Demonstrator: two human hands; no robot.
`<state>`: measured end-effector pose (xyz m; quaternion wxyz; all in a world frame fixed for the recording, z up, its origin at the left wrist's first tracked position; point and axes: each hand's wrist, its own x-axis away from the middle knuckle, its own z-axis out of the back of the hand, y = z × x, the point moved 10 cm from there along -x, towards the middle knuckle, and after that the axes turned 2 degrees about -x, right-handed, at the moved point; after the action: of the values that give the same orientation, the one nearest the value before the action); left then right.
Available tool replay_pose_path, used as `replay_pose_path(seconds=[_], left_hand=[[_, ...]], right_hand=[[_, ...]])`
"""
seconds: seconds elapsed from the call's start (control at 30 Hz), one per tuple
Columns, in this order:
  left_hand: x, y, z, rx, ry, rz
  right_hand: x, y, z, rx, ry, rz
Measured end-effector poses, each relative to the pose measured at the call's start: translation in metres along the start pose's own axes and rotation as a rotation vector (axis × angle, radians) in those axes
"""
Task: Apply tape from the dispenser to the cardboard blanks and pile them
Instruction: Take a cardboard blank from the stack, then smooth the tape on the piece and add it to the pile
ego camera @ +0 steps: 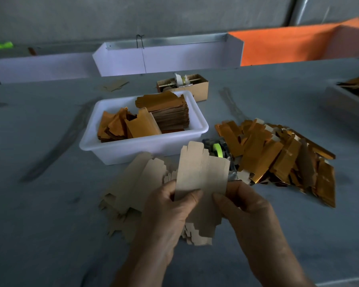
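We note both hands raised over the near edge of the table, holding one cardboard blank (202,175) between them, plain brown side toward us, its tabbed end pointing away. The left hand (166,212) pinches the blank's lower left edge, thumb on the face, fingers curled behind. The right hand (249,212) pinches the lower right edge the same way, thumb tip on the face and the other fingers behind the card, hidden from us. The blank sits tilted, lifted off the surface.

Below and left of the hands we record a loose heap of brown blanks (133,187) lying flat on the table, partly covered by the left hand and the held blank. Just behind the held blank's upper right corner stands the tape dispenser (218,150), dark body with a bright green roll; its lower half is hidden by the card. To the right of it lies a sprawling pile of gold-faced blanks (278,156), touching or very near the dispenser. Further back, a white plastic tub (133,146) holds a neat stack of gold blanks at right and a slumped batch at left. Behind the tub is a small cardboard box (197,88) with oddments we cannot identify.

The table (50,204) is grey-blue with dark smears. At its far edge we see white panels (166,56), an orange panel (288,44), and a grey wall beyond.
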<state>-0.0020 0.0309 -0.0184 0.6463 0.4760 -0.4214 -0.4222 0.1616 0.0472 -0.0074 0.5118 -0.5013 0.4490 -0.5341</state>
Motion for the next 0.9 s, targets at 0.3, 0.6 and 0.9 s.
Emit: replay_pose_path(seconds=[0.3,0.6,0.9], left_hand=[[0.017,0.028,-0.003,-0.164,0.167,-0.222],[0.017,0.032,-0.019,-0.144,-0.187,-0.184],[0.019,0.008,-0.035,-0.051,-0.375,0.029]], right_hand=[[0.016,-0.028,-0.011,0.055,-0.009,0.223],[0.011,-0.03,-0.009,0.154,-0.094,0.24],[0.0,0.0,-0.005,-0.123,-0.134,-0.094]])
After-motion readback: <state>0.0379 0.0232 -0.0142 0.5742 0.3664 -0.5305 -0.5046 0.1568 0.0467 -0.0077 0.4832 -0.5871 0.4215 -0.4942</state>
